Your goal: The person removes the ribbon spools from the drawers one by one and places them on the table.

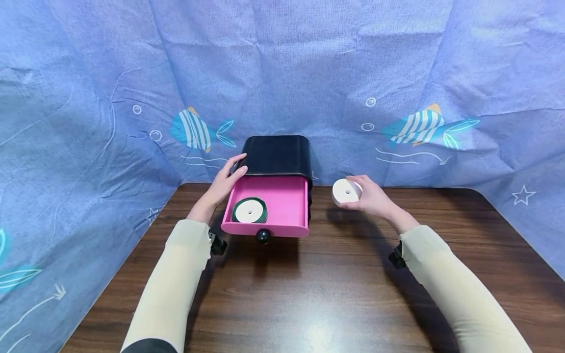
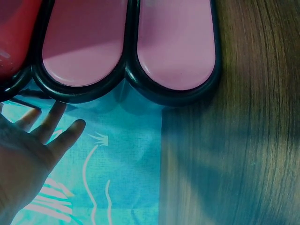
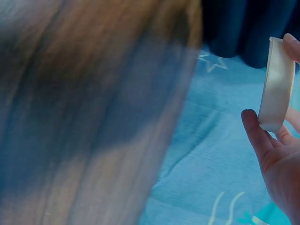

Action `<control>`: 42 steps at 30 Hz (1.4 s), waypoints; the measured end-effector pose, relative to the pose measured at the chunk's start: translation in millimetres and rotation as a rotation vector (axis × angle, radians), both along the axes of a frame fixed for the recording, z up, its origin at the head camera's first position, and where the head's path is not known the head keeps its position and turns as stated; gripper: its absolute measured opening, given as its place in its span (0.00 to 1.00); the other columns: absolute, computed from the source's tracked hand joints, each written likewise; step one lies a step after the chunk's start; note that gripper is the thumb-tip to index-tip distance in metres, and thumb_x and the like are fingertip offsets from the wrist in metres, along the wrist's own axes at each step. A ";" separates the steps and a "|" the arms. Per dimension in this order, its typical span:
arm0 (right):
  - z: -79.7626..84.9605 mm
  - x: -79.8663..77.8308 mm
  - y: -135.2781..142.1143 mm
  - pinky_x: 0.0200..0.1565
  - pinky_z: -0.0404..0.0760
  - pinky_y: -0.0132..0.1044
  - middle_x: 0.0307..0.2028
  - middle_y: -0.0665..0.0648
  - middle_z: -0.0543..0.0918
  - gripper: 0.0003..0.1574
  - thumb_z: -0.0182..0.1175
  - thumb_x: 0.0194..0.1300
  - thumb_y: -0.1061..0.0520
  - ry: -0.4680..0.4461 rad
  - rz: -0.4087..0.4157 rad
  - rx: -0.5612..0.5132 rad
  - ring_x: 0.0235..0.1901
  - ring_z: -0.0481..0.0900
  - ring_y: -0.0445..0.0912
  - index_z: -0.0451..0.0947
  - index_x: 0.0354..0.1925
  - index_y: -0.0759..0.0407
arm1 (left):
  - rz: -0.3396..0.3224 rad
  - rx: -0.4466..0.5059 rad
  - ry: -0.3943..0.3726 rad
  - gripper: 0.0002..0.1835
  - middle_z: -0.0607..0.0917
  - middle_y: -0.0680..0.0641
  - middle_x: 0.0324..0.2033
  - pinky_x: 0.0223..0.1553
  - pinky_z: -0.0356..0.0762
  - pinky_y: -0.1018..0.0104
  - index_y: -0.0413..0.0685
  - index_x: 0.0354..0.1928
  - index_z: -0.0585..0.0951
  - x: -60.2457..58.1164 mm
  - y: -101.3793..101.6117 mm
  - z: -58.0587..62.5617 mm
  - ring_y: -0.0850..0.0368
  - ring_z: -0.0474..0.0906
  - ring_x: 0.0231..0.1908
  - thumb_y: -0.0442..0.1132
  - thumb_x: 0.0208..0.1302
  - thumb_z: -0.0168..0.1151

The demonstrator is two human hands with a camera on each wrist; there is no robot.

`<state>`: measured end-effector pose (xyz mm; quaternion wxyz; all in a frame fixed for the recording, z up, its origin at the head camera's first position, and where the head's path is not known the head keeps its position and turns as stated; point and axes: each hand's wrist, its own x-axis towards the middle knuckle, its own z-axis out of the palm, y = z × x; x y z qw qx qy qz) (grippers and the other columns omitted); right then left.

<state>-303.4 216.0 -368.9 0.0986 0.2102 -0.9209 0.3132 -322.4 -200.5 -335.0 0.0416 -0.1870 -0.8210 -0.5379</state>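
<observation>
Through the head view I had the person's right hand (image 1: 372,197) up off the desk (image 1: 353,294), to the right of the drawer cabinet (image 1: 277,156), its fingers and thumb gripping a white ribbon spool (image 1: 342,194) across the rim. The left hand (image 1: 226,182) rested at the cabinet's left front edge, fingers extended and spread, pinching nothing that I could make out. Below it, the pink drawer (image 1: 287,198) stood out over its round black knob (image 1: 263,236), with a green ribbon spool (image 1: 249,211) lying flat near the front left corner.

I judged the white spool light and fairly firm, its wound edge smooth enough to slip and soft enough to dent or unwind under a hard squeeze. The rim, taken at opposite sides with light pressure, seemed to me the right hold, leaving the flat face free.
</observation>
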 end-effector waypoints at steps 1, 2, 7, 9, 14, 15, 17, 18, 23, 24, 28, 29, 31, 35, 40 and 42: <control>-3.2 -0.8 -0.1 0.54 0.69 0.56 0.54 0.70 0.72 0.51 0.78 0.45 0.51 -0.012 0.002 0.013 0.53 0.71 0.62 0.69 0.62 0.72 | 0.000 0.000 0.005 0.30 0.54 0.44 0.73 0.67 0.53 0.46 0.53 0.75 0.59 -0.2 -0.2 -0.7 0.48 0.48 0.72 0.48 0.74 0.49; -6.3 -1.4 -0.3 0.54 0.69 0.56 0.54 0.71 0.72 0.51 0.77 0.45 0.51 -0.024 0.005 0.028 0.53 0.72 0.63 0.69 0.62 0.72 | -0.002 0.007 0.006 0.30 0.54 0.44 0.73 0.66 0.53 0.46 0.53 0.75 0.59 -0.3 -0.1 -1.2 0.48 0.49 0.72 0.48 0.74 0.49; -19.8 -2.3 -1.7 0.52 0.71 0.56 0.52 0.70 0.73 0.51 0.76 0.46 0.48 -0.082 0.005 0.093 0.50 0.74 0.62 0.69 0.62 0.73 | -0.009 0.042 -0.014 0.31 0.55 0.42 0.73 0.65 0.56 0.46 0.54 0.75 0.59 0.5 1.1 -1.2 0.45 0.55 0.69 0.49 0.74 0.50; -24.3 -2.7 -1.8 0.51 0.72 0.56 0.52 0.70 0.73 0.51 0.76 0.46 0.47 -0.094 -0.002 0.112 0.49 0.74 0.62 0.69 0.61 0.73 | -0.010 0.042 -0.019 0.31 0.55 0.42 0.73 0.65 0.56 0.46 0.55 0.75 0.58 1.0 1.4 -1.1 0.44 0.55 0.69 0.49 0.74 0.50; -32.4 -4.7 0.0 0.51 0.72 0.55 0.54 0.71 0.73 0.52 0.76 0.45 0.47 -0.132 0.003 0.159 0.50 0.74 0.62 0.69 0.61 0.74 | -0.007 0.040 -0.021 0.31 0.54 0.42 0.73 0.65 0.56 0.45 0.55 0.75 0.58 1.5 1.3 -1.3 0.43 0.56 0.69 0.49 0.74 0.49; -33.3 -4.9 0.4 0.51 0.72 0.54 0.54 0.72 0.73 0.52 0.76 0.46 0.47 -0.143 0.009 0.165 0.50 0.74 0.62 0.69 0.61 0.74 | -0.004 0.038 -0.023 0.31 0.54 0.42 0.73 0.65 0.57 0.45 0.55 0.75 0.58 1.7 1.2 -1.1 0.43 0.56 0.68 0.49 0.74 0.49; -34.7 -5.1 1.0 0.51 0.71 0.54 0.55 0.72 0.73 0.52 0.76 0.46 0.47 -0.165 0.024 0.170 0.50 0.73 0.62 0.69 0.61 0.74 | -0.003 0.038 -0.034 0.31 0.54 0.42 0.73 0.64 0.58 0.45 0.56 0.75 0.58 2.5 1.6 0.5 0.43 0.57 0.68 0.49 0.74 0.49; -34.9 -5.0 1.1 0.51 0.71 0.54 0.55 0.72 0.73 0.52 0.76 0.46 0.47 -0.175 0.031 0.171 0.51 0.73 0.62 0.69 0.61 0.74 | -0.003 0.038 -0.041 0.31 0.54 0.42 0.73 0.64 0.58 0.46 0.56 0.75 0.58 3.2 1.9 1.7 0.43 0.57 0.68 0.49 0.74 0.50; -36.5 -5.3 1.4 0.53 0.70 0.54 0.57 0.73 0.72 0.51 0.75 0.48 0.47 -0.205 0.049 0.182 0.53 0.72 0.62 0.68 0.62 0.74 | -0.022 0.037 -0.055 0.31 0.53 0.39 0.73 0.65 0.55 0.45 0.48 0.75 0.57 15.9 6.1 16.1 0.42 0.53 0.70 0.44 0.74 0.50; -36.9 -5.6 1.5 0.53 0.70 0.54 0.57 0.73 0.72 0.50 0.75 0.48 0.48 -0.205 0.051 0.184 0.53 0.72 0.62 0.68 0.62 0.74 | -0.024 0.032 -0.053 0.31 0.53 0.38 0.73 0.66 0.54 0.45 0.46 0.75 0.57 18.7 6.9 18.9 0.42 0.52 0.70 0.43 0.74 0.49; -38.1 -6.7 1.6 0.53 0.70 0.53 0.58 0.74 0.71 0.50 0.75 0.48 0.48 -0.206 0.065 0.190 0.54 0.72 0.62 0.68 0.61 0.75 | -0.027 0.020 -0.049 0.30 0.53 0.37 0.73 0.66 0.54 0.46 0.42 0.74 0.57 26.2 9.8 24.9 0.43 0.50 0.71 0.42 0.75 0.47; -38.7 -7.0 1.9 0.52 0.71 0.53 0.58 0.74 0.71 0.50 0.75 0.49 0.48 -0.211 0.066 0.191 0.53 0.72 0.62 0.67 0.61 0.75 | -0.026 0.019 -0.051 0.30 0.53 0.37 0.73 0.66 0.54 0.46 0.43 0.74 0.57 27.1 9.9 25.2 0.43 0.50 0.71 0.42 0.75 0.47; -39.4 -7.1 2.6 0.51 0.71 0.52 0.58 0.74 0.71 0.50 0.75 0.49 0.49 -0.222 0.070 0.191 0.53 0.72 0.62 0.67 0.62 0.76 | -0.025 0.024 -0.054 0.30 0.53 0.37 0.73 0.66 0.55 0.46 0.43 0.74 0.57 28.6 10.5 25.7 0.43 0.51 0.71 0.42 0.75 0.47; -40.5 -7.3 3.8 0.50 0.72 0.50 0.58 0.74 0.72 0.50 0.74 0.50 0.50 -0.247 0.068 0.177 0.51 0.73 0.60 0.66 0.62 0.75 | -0.021 0.029 -0.050 0.30 0.54 0.37 0.73 0.66 0.54 0.46 0.43 0.74 0.57 28.2 10.3 25.2 0.42 0.51 0.70 0.42 0.75 0.47; -41.1 -7.1 4.4 0.48 0.72 0.47 0.55 0.73 0.74 0.49 0.75 0.50 0.51 -0.242 0.073 0.156 0.48 0.74 0.58 0.67 0.62 0.75 | -0.015 0.023 -0.049 0.30 0.53 0.38 0.73 0.66 0.54 0.46 0.44 0.74 0.57 26.8 9.9 24.7 0.43 0.51 0.71 0.43 0.75 0.47; -41.5 -6.3 5.0 0.48 0.71 0.47 0.55 0.72 0.74 0.49 0.75 0.50 0.51 -0.238 0.076 0.148 0.48 0.74 0.58 0.67 0.61 0.75 | -0.016 0.020 -0.048 0.30 0.53 0.38 0.73 0.66 0.54 0.46 0.43 0.74 0.57 26.2 9.8 24.3 0.43 0.51 0.71 0.43 0.75 0.47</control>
